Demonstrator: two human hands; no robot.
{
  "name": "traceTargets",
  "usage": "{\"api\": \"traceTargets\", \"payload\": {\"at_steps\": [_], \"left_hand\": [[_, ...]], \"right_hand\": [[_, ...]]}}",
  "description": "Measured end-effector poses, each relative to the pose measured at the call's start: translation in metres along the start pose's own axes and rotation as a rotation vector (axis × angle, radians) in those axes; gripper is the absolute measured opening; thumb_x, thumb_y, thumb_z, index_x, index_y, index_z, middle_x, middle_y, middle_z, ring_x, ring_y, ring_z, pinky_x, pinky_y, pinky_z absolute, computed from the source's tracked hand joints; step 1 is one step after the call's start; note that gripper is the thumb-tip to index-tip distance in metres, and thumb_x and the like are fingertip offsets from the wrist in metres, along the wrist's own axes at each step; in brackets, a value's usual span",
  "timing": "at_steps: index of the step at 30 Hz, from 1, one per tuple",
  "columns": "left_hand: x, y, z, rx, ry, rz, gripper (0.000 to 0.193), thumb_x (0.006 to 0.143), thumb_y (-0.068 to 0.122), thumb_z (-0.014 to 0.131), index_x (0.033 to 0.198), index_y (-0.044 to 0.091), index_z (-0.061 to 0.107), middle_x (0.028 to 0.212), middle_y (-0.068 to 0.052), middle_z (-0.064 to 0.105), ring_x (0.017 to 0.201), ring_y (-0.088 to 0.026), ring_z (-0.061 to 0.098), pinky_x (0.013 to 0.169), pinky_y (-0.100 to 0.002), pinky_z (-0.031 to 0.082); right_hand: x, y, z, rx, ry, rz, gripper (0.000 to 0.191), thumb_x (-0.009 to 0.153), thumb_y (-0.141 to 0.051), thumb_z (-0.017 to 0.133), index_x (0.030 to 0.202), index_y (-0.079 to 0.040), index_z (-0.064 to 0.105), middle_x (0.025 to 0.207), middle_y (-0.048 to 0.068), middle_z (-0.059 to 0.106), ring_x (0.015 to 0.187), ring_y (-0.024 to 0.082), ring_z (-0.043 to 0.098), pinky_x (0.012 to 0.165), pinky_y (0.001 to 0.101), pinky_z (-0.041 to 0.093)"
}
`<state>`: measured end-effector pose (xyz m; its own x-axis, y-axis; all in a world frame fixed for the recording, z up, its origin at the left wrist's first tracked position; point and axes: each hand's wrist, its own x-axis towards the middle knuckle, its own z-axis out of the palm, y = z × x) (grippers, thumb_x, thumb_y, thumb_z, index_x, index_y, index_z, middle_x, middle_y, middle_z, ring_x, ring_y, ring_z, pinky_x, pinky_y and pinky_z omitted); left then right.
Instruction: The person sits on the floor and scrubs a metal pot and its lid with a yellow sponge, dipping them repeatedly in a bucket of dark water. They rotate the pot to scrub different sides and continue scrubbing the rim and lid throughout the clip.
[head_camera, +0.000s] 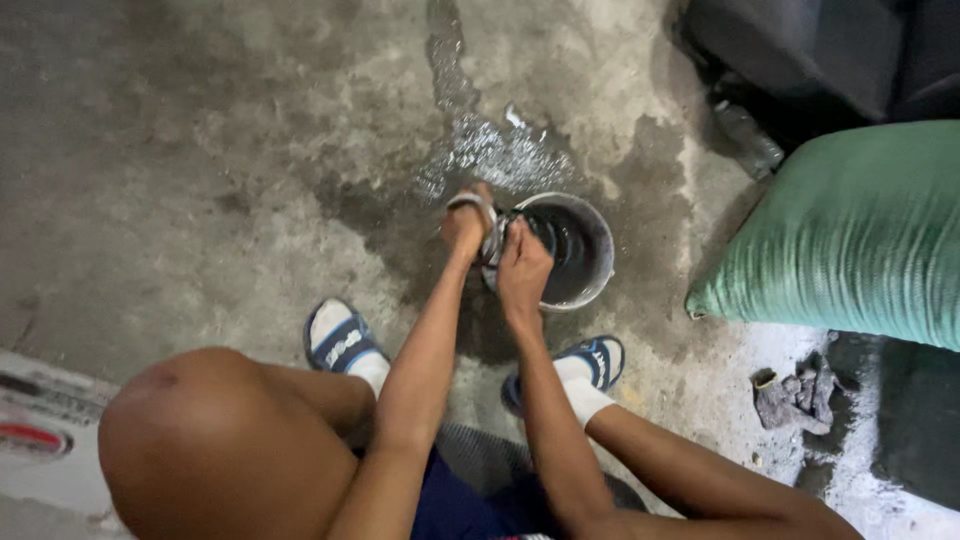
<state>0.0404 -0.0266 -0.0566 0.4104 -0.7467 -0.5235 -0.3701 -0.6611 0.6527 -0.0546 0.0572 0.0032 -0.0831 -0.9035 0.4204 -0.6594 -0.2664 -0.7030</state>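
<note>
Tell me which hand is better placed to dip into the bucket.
Probably the right hand: it sits over the bucket rim, above the water. The left hand is outside the rim, gripping a pale ring-shaped thing.

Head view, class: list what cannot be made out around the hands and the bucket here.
- The pale object gripped by the left hand and right hand: too small and covered by fingers to identify.
- The bucket: its near rim is hidden by the hands, its contents too dark to read.
- The green sack: cut off by the right edge.
- The grey rag: too small and dim to tell.
</note>
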Motion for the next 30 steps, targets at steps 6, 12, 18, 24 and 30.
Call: {"api": "traceTargets", "payload": {"at_steps": [6,12,18,24,30], "left_hand": [[-0.003,-0.009,0.013,-0.044,-0.011,-0.091,0.071,0.095,0.061,0.037,0.116,0.003,0.072,0.127,-0.026,0.065,0.121,-0.046,0.061,0.102,-0.052,0.048],[-0.007,-0.001,0.009,-0.074,0.123,0.127,0.068,0.098,0.053,0.029,0.106,0.003,0.074,0.116,-0.026,0.071,0.11,-0.05,0.066,0.096,-0.055,0.052],[-0.039,0.0,0.007,-0.058,0.214,0.157,0.064,0.098,0.052,0.034,0.1,0.003,0.075,0.105,-0.031,0.068,0.1,-0.054,0.064,0.087,-0.059,0.05],[-0.046,-0.004,0.01,-0.086,0.195,0.206,0.066,0.099,0.051,0.034,0.093,0.001,0.077,0.1,-0.029,0.072,0.099,-0.052,0.068,0.09,-0.057,0.053],[-0.047,0.009,0.004,-0.066,0.2,0.033,0.064,0.098,0.054,0.038,0.1,0.003,0.077,0.106,-0.029,0.072,0.104,-0.049,0.069,0.094,-0.056,0.052]], "right_hand": [[0.042,0.003,-0.001,-0.08,-0.237,0.066,0.027,0.102,-0.019,0.06,0.098,0.003,0.073,0.089,0.028,0.067,0.083,0.043,0.068,0.07,0.046,0.052],[0.023,-0.018,-0.027,0.056,-0.203,0.023,0.028,0.103,-0.018,0.055,0.091,0.004,0.066,0.076,0.027,0.058,0.065,0.045,0.06,0.058,0.0467,0.047],[0.0,-0.015,-0.042,0.013,-0.125,0.049,0.029,0.105,-0.019,0.055,0.088,0.002,0.066,0.072,0.026,0.057,0.062,0.043,0.059,0.058,0.0466,0.046],[0.029,0.004,-0.036,0.059,-0.26,-0.081,0.029,0.105,-0.021,0.056,0.093,0.001,0.069,0.078,0.026,0.06,0.066,0.042,0.063,0.058,0.0457,0.048],[-0.034,-0.006,-0.06,-0.028,-0.214,0.179,0.033,0.109,-0.021,0.057,0.089,0.005,0.065,0.072,0.027,0.054,0.06,0.042,0.053,0.059,0.045,0.048]]}}
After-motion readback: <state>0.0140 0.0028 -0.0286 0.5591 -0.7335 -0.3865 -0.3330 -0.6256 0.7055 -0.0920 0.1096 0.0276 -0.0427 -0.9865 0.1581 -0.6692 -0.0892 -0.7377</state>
